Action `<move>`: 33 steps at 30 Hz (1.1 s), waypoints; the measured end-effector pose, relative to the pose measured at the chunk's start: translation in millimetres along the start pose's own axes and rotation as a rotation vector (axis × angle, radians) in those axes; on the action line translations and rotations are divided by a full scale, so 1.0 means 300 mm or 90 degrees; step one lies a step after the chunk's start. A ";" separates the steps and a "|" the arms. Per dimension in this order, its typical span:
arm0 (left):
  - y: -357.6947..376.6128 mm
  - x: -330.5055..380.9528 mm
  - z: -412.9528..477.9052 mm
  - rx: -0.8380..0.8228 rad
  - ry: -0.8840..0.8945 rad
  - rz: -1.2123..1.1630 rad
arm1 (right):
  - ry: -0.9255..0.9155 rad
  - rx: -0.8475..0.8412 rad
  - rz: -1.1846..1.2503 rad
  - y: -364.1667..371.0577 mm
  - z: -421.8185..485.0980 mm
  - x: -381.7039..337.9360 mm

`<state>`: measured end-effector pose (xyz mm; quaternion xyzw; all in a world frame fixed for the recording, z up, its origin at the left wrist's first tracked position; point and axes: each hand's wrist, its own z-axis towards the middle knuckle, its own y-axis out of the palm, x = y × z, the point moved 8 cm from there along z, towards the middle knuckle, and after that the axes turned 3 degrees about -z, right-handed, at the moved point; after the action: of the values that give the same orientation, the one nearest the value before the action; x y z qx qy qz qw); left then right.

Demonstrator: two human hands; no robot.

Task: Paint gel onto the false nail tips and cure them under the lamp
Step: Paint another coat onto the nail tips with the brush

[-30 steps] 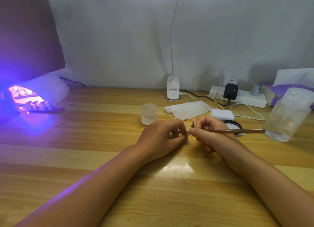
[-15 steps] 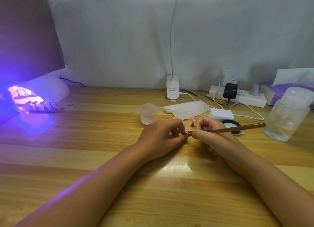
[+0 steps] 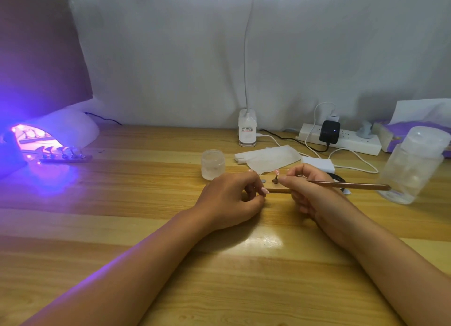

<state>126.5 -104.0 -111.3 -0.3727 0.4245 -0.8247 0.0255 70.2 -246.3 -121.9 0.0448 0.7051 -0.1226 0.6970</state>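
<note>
My left hand [image 3: 231, 198] rests on the wooden table, fingers curled around the left end of a small holder strip [image 3: 280, 190] carrying false nail tips. A pink nail tip [image 3: 276, 172] stands up on the strip between my hands. My right hand [image 3: 305, 191] pinches a thin copper-coloured brush [image 3: 351, 185] whose handle points right; its tip is at the strip beside the pink tip. At far left the white curing lamp [image 3: 73, 130] glows violet, with another strip of nail tips [image 3: 64, 156] lying at its mouth.
A small frosted gel jar [image 3: 212, 164] stands just behind my left hand. White wipes [image 3: 268, 158], a clip lamp base [image 3: 247, 131], a power strip [image 3: 346, 140] with cables, a clear bottle [image 3: 412, 164] and a tissue box [image 3: 412, 125] fill the right back.
My right hand drew slightly right, away from my left, and the brush handle dropped back to level after tilting up. The gap between my hands has widened.
</note>
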 end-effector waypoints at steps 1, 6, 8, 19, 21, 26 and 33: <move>0.000 0.001 0.000 0.000 0.003 0.001 | -0.005 -0.004 0.000 0.004 0.000 -0.003; -0.002 0.008 0.000 0.005 0.014 0.009 | -0.001 -0.009 0.026 0.008 -0.004 -0.007; -0.001 0.009 0.000 0.001 0.015 0.009 | 0.000 -0.001 0.023 0.004 -0.005 -0.006; 0.000 0.015 -0.001 -0.003 0.020 0.024 | -0.014 -0.032 -0.095 0.027 -0.006 -0.013; 0.001 0.015 -0.001 -0.003 0.017 0.026 | -0.017 -0.027 -0.113 0.027 -0.006 -0.013; -0.001 0.016 -0.001 0.002 0.011 0.023 | -0.023 -0.020 -0.138 0.026 -0.008 -0.015; -0.002 0.019 -0.001 -0.006 0.006 0.024 | -0.028 -0.026 -0.155 0.029 -0.014 -0.018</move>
<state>122.5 -105.4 -107.6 -0.3605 0.4357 -0.8239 0.0373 68.3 -236.4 -117.5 -0.0578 0.6923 -0.1927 0.6930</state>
